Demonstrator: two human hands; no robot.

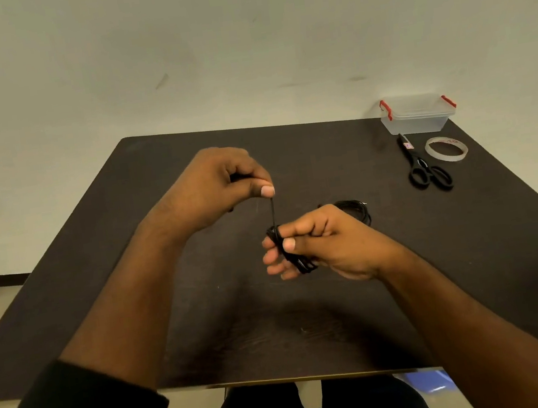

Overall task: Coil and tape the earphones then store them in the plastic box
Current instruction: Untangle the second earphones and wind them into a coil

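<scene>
Black earphones point(297, 258) are wound in loops around the fingers of my right hand point(322, 248), whose thumb presses the bundle. My left hand point(220, 186) pinches the free end of the cable and holds it taut, straight up from the bundle, above the middle of the dark table point(162, 239). Another black coiled cable point(355, 210) lies on the table just behind my right hand. The clear plastic box point(417, 113) with red clips stands closed at the far right corner. A roll of clear tape point(446, 148) lies in front of it.
Black-handled scissors point(423, 165) lie left of the tape roll, handles toward me. A pale wall rises behind the table. My knees and a blue object point(427, 380) on the floor show below the near table edge.
</scene>
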